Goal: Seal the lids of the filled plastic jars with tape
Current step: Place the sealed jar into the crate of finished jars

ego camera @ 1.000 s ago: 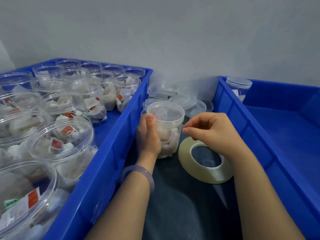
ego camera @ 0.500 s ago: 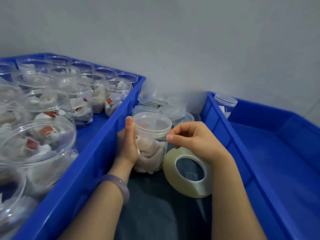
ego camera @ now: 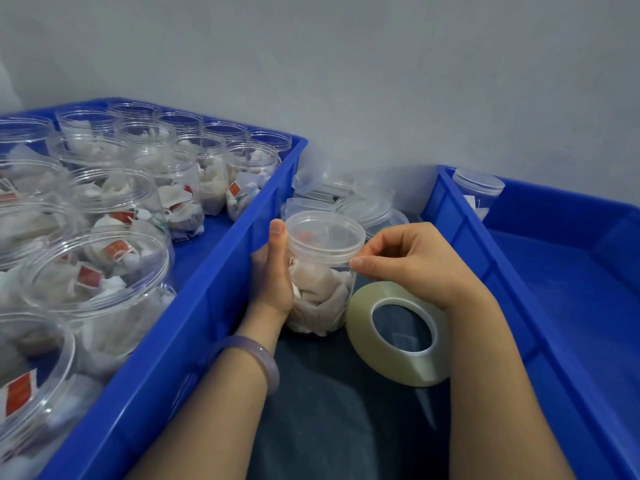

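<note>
Compared with one second ago, the two hands have kept almost the same arrangement. The small difference is at the right hand (ego camera: 415,261): its pinched fingers (ego camera: 360,262) have come against the lower edge of the clear round plastic lid (ego camera: 325,237), where the lid meets the jar wall. I judge that the sealing of this jar is only at its start, at the moment of fixing the tape end to the seam.

The thumb and first finger of the right hand are pressed together and the other fingers are curled. The tape is clear, so I cannot tell if a free tape end is between them. The left hand (ego camera: 273,275) grips the transparent plastic jar filled with white tea bags (ego camera: 322,292) from its left side, thumb up beside the lid, palm on the wall.

This jar stands on the dark desk (ego camera: 329,410), in the gap between the two blue plastic crates. It is upright: the long axis is vertical and the lid points up. The roll of clear yellowish tape (ego camera: 401,332) is just right of the jar, on its edge and tilted, and it leans on the right wrist. Its hole faces up and toward the camera.

The left blue crate (ego camera: 207,271) holds many filled jars with no lids yet. The right blue crate (ego camera: 464,237) holds one closed jar (ego camera: 479,188) in the far corner. Loose clear lids (ego camera: 367,206) lie behind the held jar.
</note>
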The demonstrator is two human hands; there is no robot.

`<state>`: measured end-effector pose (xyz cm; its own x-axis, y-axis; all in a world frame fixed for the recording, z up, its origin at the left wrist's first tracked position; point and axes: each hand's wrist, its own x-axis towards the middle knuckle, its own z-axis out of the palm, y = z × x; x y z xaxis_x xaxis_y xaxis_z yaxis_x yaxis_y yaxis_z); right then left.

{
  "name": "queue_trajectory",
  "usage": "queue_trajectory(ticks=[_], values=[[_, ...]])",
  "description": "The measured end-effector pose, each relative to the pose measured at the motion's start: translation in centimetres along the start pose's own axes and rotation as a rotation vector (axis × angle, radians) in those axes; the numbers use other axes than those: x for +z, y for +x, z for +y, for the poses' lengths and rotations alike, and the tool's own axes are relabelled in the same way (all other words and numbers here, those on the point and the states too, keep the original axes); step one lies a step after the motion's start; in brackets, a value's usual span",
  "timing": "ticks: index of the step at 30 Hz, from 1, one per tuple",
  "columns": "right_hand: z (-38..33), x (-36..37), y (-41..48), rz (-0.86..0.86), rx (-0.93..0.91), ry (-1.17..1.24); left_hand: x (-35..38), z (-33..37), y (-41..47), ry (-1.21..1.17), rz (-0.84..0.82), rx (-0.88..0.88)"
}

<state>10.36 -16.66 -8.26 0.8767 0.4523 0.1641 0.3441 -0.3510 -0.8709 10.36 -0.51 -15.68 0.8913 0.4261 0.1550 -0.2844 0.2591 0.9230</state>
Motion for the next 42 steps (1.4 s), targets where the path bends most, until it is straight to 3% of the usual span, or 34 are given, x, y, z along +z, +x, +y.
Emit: queue_trajectory(ticks=[11,25,29,31,37,42], values=[[0.6,0.1,0.0,0.071,-0.027,-0.064,-0.3,0.4,-0.2,-0.071,-0.110,-0.077],[2.0,0.5,0.0,0.041,-0.017,0.221,-0.2,0.2,-0.2,-0.087,-0.079,-0.077],[2.5,0.5,0.0,0.223,0.012,0.265,-0.4,0.3,-0.1,-0.146,-0.086,-0.132],[2.6,-0.1,-0.5,0.250,0.030,0.229,-0.4,0.3,-0.2,-0.142,-0.050,-0.116],[1.6,0.3,-1.2,0.097,0.001,0.183,-0.3,0.4,-0.3,-0.131,-0.020,-0.087],[1.0,0.9,-0.9,0.170,-0.048,0.080,-0.3,0.4,-0.3,-0.122,-0.004,-0.066]])
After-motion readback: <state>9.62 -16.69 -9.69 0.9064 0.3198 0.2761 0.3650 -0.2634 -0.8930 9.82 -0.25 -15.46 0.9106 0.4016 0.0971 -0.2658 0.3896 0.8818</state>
